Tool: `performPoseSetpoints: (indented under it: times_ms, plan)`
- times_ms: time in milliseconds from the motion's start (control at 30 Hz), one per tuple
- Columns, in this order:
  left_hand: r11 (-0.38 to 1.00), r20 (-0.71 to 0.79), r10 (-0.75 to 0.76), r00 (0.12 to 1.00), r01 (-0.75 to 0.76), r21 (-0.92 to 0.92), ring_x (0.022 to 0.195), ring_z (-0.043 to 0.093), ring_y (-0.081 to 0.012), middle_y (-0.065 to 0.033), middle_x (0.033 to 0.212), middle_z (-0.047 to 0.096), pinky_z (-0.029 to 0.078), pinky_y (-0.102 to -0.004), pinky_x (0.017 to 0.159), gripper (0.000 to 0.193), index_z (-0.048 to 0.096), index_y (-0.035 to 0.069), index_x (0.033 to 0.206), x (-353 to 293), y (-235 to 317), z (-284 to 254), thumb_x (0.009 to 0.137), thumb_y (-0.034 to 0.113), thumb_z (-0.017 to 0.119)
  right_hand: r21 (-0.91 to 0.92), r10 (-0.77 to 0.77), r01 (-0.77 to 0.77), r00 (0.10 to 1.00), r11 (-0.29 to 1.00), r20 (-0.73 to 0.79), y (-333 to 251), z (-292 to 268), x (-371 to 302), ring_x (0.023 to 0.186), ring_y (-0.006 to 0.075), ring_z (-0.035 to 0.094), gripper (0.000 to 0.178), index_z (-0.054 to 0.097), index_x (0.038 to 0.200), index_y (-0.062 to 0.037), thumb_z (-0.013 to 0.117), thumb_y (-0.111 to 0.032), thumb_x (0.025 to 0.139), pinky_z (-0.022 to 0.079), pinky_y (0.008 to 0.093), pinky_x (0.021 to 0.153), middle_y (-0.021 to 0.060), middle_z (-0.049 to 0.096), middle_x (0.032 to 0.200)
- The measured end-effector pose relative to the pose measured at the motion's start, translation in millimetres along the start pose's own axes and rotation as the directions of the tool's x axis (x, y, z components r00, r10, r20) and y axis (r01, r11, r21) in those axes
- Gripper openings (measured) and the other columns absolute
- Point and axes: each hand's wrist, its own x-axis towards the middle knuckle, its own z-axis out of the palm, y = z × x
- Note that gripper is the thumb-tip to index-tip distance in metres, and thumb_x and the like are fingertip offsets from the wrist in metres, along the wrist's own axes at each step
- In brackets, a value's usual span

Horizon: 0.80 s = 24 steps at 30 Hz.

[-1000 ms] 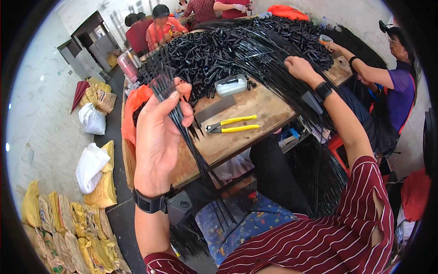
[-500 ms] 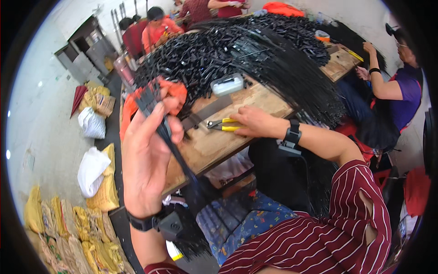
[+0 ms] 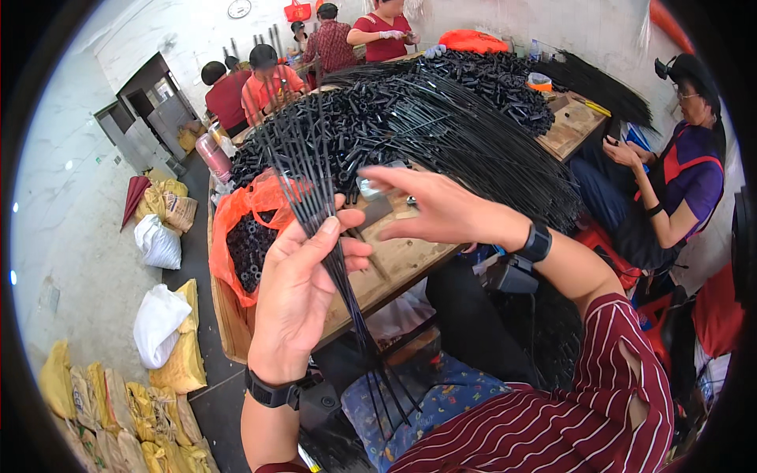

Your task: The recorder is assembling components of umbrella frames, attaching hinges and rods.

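Observation:
My left hand (image 3: 296, 284) is closed round a bundle of thin black rods (image 3: 356, 311), the thumb pressed across them. Their upper ends fan out above my fingers; the lower ends spread over the blue patterned cloth (image 3: 453, 386) on my lap. To the right, my right hand (image 3: 453, 209) is in the air over the table, fingers apart and holding nothing. It stays clear of the bundle and partly covers a clear plastic box (image 3: 367, 188). A flat dark metal piece (image 3: 377, 210) lies on the wooden tabletop (image 3: 394, 272) between my hands.
A large heap of short black parts (image 3: 339, 130) and long black rods (image 3: 481, 142) covers the table. An orange bag (image 3: 223, 264) of small black pieces sits at its left edge. A person in purple (image 3: 684, 185) sits at right; others work beyond. Sacks (image 3: 118, 394) line the left wall.
My right hand has let go of the yellow-handled pliers, opened and risen; the pliers no longer show clearly. My left hand has moved right with the rods, which now fan out. The view has tipped up.

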Motion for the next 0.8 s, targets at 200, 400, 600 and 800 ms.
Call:
performPoseSetpoints:
  times_ms: [200,400,600,800]
  plan:
    - [0.998,0.085,-0.069,0.994,0.069,0.003,0.088,0.066,-0.0207,-0.0136,0.109,0.064,0.054,-0.0332,0.08,0.029,0.054,-0.001,0.119,4.2,-4.0,-0.2,0.093,0.012,0.057,0.437,-0.005,-0.119,0.962,0.892,0.273,-4.8,2.6,41.6,0.08,0.0057,0.053,0.028,0.061,0.116,-0.0046,0.061,-0.006,0.088,0.048,0.0271,0.075,0.0033,0.064,0.087]
    - [0.984,0.144,-0.173,0.974,0.179,-0.024,0.094,0.065,-0.024,-0.0151,0.111,0.062,0.053,-0.0372,0.087,0.031,0.052,-0.003,0.12,1.1,-2.0,-7.1,0.096,0.016,0.053,0.33,-0.003,-0.09,0.963,0.94,0.27,-13.5,6.3,42.3,0.076,0.0031,0.051,0.017,0.064,0.106,-0.0024,0.058,-0.005,0.09,0.047,0.0242,0.071,-0.0005,0.063,0.079]
    - [0.982,0.169,-0.17,0.971,0.182,-0.058,0.096,0.065,-0.0258,-0.0163,0.109,0.062,0.054,-0.039,0.088,0.033,0.052,-0.004,0.118,0.6,-7.8,-12.1,0.096,0.02,0.055,0.343,-0.044,-0.051,0.963,0.938,0.265,-15.6,20.0,40.4,0.072,0.0043,0.051,0.007,0.062,0.088,-0.001,0.056,-0.001,0.084,0.047,0.0251,0.066,-0.0009,0.061,0.072]
    - [0.99,0.144,-0.139,0.98,0.137,0.021,0.094,0.066,-0.0247,-0.0147,0.103,0.065,0.054,-0.0384,0.086,0.028,0.056,-0.002,0.112,-2.3,-16.7,-20.8,0.094,0.019,0.058,0.334,-0.167,0.042,0.92,0.942,0.354,-0.1,42.4,44.8,0.06,0.0073,0.049,0.008,0.052,0.073,-0.0024,0.059,-0.003,0.077,0.04,0.0284,0.053,0.0012,0.053,0.061]
